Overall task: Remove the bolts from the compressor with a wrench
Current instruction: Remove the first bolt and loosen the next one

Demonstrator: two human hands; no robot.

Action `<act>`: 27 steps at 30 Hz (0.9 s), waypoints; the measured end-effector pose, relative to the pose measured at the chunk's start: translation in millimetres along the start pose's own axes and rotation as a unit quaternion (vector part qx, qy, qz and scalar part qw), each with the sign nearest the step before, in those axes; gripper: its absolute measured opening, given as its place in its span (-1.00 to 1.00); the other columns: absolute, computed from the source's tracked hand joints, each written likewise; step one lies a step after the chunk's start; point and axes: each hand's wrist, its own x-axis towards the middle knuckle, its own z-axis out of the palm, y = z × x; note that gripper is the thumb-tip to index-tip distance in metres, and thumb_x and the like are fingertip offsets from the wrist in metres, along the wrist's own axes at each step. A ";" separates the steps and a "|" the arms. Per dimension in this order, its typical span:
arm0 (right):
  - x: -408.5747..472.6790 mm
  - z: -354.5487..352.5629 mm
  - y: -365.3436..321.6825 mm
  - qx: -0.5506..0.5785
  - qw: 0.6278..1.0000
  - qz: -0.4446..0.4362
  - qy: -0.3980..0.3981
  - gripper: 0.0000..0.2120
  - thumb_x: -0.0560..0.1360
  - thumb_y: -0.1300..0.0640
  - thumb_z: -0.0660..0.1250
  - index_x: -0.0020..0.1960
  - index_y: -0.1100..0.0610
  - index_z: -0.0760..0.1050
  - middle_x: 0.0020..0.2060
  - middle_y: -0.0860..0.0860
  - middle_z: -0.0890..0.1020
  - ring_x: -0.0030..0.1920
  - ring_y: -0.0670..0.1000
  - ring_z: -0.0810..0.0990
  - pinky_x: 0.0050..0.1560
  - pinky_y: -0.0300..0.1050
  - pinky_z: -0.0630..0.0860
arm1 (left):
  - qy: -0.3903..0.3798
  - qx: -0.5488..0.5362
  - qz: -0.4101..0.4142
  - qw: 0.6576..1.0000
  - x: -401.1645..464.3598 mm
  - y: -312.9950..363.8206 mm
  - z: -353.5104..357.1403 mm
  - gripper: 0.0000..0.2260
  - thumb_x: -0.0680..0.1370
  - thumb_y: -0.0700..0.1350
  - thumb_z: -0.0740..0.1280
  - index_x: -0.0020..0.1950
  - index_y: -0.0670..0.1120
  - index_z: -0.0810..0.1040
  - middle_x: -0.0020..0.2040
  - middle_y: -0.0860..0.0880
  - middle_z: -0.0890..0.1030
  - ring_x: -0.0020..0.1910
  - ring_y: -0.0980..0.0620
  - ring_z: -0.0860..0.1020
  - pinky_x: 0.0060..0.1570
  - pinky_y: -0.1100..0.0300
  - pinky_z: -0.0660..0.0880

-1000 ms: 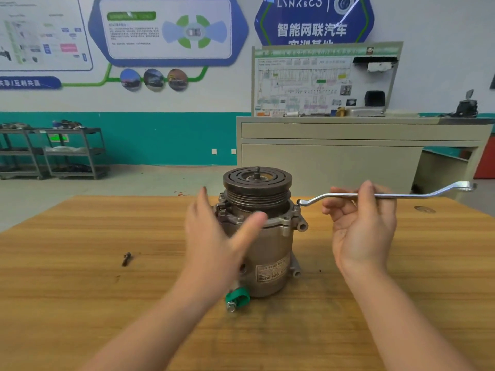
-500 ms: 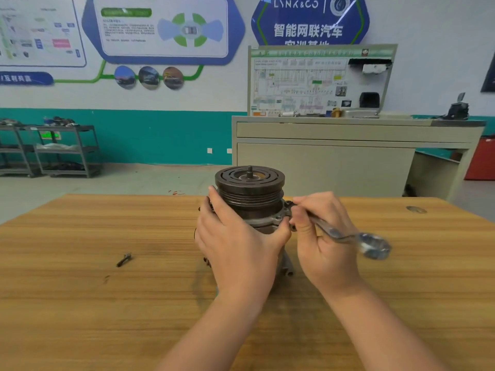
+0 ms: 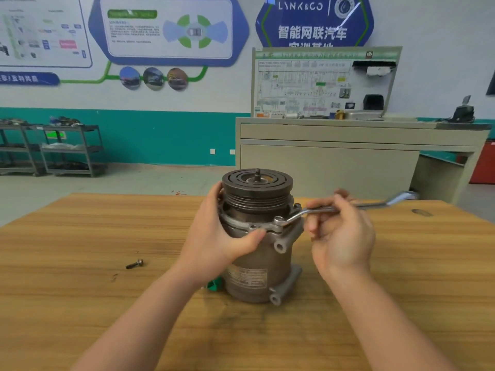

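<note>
Right hand (image 3: 341, 236) pinches the offset ring wrench (image 3: 334, 209) mid-shank; its ring end sits on a flange bolt (image 3: 279, 220) just left of the fingers, shank running rightward. Left hand (image 3: 217, 234) curls round the upright compressor (image 3: 257, 253). One removed bolt (image 3: 134, 264) lies well left.

a single head-worn wide-angle view looks forward and down from close above the wooden table (image 3: 80, 303), which fills the lower half of the frame; the wall and cabinet (image 3: 334, 167) stand across the upper half, farther off.
</note>
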 end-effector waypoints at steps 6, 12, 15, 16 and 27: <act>7.6 -2.0 -7.7 0.064 0.989 0.128 -0.042 -0.82 0.64 0.14 0.14 -0.09 0.19 0.41 -0.32 0.14 0.66 -0.43 -0.02 0.61 -0.44 -0.25 0.54 | -0.054 -0.075 0.001 0.996 4.7 -11.4 -8.2 -0.10 0.20 0.27 0.49 0.48 0.21 0.19 0.33 0.30 0.43 0.32 0.36 0.39 0.25 0.43 0.35; -6.5 6.5 -12.0 -0.118 0.978 -0.172 -0.019 -0.85 0.64 0.06 0.16 -0.09 0.06 0.32 -0.38 0.07 0.64 -0.55 -0.02 0.55 -0.51 -0.22 0.47 | 0.006 -0.071 -0.001 0.997 -1.6 -14.8 -0.9 -0.14 0.27 0.15 0.51 0.50 0.08 0.23 0.37 0.12 0.40 0.34 0.28 0.37 0.37 0.25 0.34; -18.3 8.5 -9.8 -0.178 0.949 -0.252 -0.067 -0.82 0.60 -0.03 0.24 -0.09 0.03 0.33 -0.33 0.09 0.65 -0.54 -0.02 0.56 -0.51 -0.20 0.48 | 0.037 -0.064 -0.003 0.997 -6.1 -11.6 5.9 -0.11 0.20 0.27 0.45 0.46 0.14 0.19 0.35 0.15 0.38 0.33 0.29 0.35 0.31 0.36 0.32; -20.9 8.4 -9.2 -0.193 0.936 -0.279 -0.091 -0.85 0.61 -0.03 0.24 -0.08 0.00 0.35 -0.30 0.09 0.65 -0.52 -0.02 0.58 -0.49 -0.19 0.50 | 0.051 -0.055 -0.002 0.997 -7.6 -10.5 8.3 -0.09 0.19 0.29 0.43 0.47 0.13 0.18 0.36 0.15 0.36 0.35 0.25 0.34 0.35 0.29 0.31; -29.1 0.2 7.7 -0.289 0.818 -0.426 -0.256 -0.86 0.68 0.00 0.09 0.07 0.04 0.35 -0.18 0.03 0.49 -0.27 -0.21 0.45 -0.27 -0.27 0.41 | 0.228 0.076 -0.011 0.971 -28.6 2.8 38.4 -0.05 0.21 0.44 0.31 0.47 -0.02 0.24 0.35 -0.01 0.30 0.39 0.01 0.22 0.41 0.04 0.19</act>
